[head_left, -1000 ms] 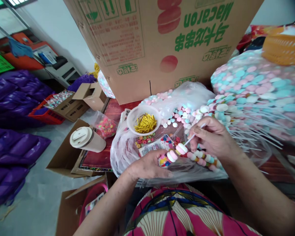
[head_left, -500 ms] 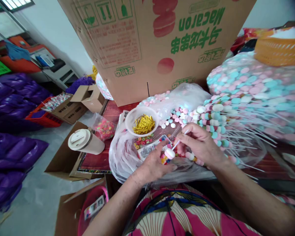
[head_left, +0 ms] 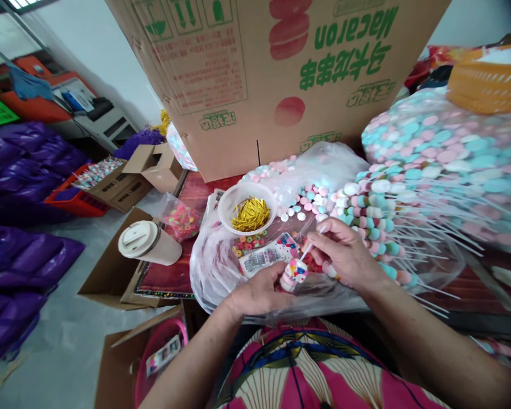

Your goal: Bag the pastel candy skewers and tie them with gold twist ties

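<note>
My left hand (head_left: 258, 291) is closed around a short stack of marshmallows (head_left: 287, 282), pale pink and white. A colourful dotted piece (head_left: 298, 269), possibly a printed wrapper, sits at the stack's upper end. From that end a white stick (head_left: 310, 246) rises slantwise, pinched between the thumb and fingers of my right hand (head_left: 344, 250). Just beyond my hands lie a printed packet (head_left: 264, 257) and small ring-shaped candies (head_left: 243, 245). A white bowl (head_left: 223, 205) of gold twist ties (head_left: 251, 215) stands behind them.
Finished-looking marshmallow skewers (head_left: 377, 213) are piled at the right, before a large bag of marshmallows (head_left: 451, 147). A tall cardboard box (head_left: 255, 102) blocks the back. A lidded cup (head_left: 149, 243) stands at the table's left edge, beside a bag of candy (head_left: 181, 218).
The stack has turned in my left hand: the colourful dotted part, formerly lower among my fingers, now shows at the top near the stick. My right hand still pinches the stick.
</note>
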Demonstrator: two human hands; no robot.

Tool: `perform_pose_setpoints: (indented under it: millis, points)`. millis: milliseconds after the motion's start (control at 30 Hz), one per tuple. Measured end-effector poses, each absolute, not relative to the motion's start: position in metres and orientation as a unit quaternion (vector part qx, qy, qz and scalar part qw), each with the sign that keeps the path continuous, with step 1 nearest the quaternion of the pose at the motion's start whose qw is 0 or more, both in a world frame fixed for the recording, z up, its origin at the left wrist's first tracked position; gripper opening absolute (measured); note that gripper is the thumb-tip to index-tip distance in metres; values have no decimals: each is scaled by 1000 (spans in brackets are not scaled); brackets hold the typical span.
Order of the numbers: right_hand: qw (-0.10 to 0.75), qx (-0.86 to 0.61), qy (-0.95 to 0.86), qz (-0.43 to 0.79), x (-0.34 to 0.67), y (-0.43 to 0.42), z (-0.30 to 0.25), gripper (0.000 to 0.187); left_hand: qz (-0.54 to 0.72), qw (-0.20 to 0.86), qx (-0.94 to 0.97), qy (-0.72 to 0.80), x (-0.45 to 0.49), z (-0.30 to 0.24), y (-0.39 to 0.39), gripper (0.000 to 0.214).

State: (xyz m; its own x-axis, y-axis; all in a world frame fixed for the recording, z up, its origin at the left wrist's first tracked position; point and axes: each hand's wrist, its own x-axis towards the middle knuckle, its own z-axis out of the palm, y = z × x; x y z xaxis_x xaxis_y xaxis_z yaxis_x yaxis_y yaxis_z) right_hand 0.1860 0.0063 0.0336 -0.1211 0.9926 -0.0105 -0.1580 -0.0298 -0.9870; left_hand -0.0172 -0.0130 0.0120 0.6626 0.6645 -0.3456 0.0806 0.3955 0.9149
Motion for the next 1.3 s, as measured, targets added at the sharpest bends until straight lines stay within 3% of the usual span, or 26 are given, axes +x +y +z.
perform_pose_setpoints:
  millis: [133, 233, 433, 667, 800, 933, 1067, 1300]
  points:
    - [491, -413, -520, 565, 189, 6, 35, 24, 132, 867, 406, 257, -19, 12, -18, 51]
    - [478, -414, -535, 559, 187, 2, 32, 24, 127, 877, 384, 260, -15, 14, -14, 49]
    - [451, -434, -539, 563, 173, -4, 23, 27, 127, 831, 413, 351, -5, 19, -6, 49]
    - [406, -434, -673, 440, 160, 0, 17, 23, 149, 728, 514, 429, 1, 8, -5, 48]
    - [377, -466, -612, 516, 158, -1, 7, 27, 194, 737, 522, 382, -7, 2, -7, 52]
    - [448, -480, -475, 586, 159, 4, -5, 33, 238, 788, 453, 343, -20, -1, -14, 54]
    - [467, -490, -459, 575, 149, 5, -7, 38, 262, 794, 384, 392, -14, -10, -27, 48]
    - [372, -512, -536, 559, 156, 5, 10, 30, 323, 665, 419, 528, -3, -6, -31, 31]
